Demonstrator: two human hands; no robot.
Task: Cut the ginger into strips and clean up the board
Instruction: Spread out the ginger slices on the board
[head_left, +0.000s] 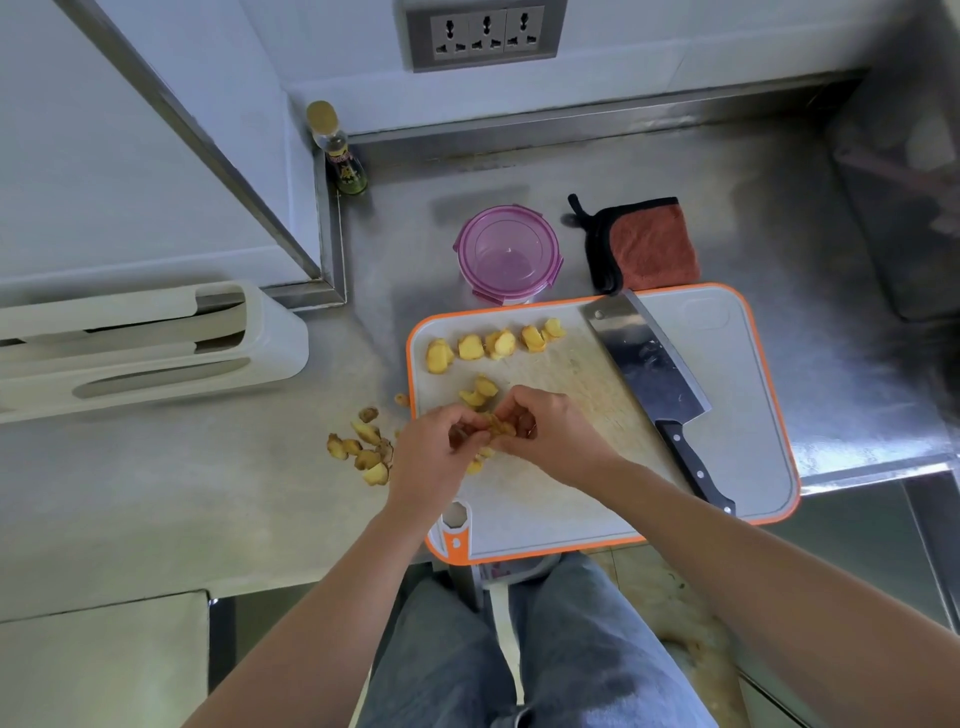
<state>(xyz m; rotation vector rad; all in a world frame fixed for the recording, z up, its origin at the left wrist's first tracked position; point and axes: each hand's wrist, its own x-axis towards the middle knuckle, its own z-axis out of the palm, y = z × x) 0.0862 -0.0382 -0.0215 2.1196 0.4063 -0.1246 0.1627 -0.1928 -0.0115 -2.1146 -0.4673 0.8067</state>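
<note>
Clock directions are read from the centre of the cutting board (727, 395), with 12 toward the wall.

The white, orange-rimmed cutting board lies on a stainless-steel counter (156, 493), its near edge overhanging the counter front. Both hands meet over the board's 8 o'clock area. The left hand (431, 457) and right hand (556, 436) have their fingers curled inward, fingertips facing each other, and together pinch a small cluster of ginger pieces (501, 428). Just beyond the fingertips lie two more loose pieces. A row of ginger slices (493, 343) runs along the board's 10 to 11 o'clock edge.

A cleaver (649, 364) lies flat and diagonal across the board, blade tip toward 12 o'clock and black handle toward 5 o'clock, untouched by either hand. Ginger trimmings (363, 449) are scattered on the counter just off the board at 9 o'clock.

Beyond the board at 11 o'clock stands a purple-lidded container (508, 252); at 12 o'clock, a rust-coloured cloth (649, 244) with black edging. A sauce bottle (340, 150) occupies the far corner, and a knife rack (156, 343) is at 9 o'clock.
</note>
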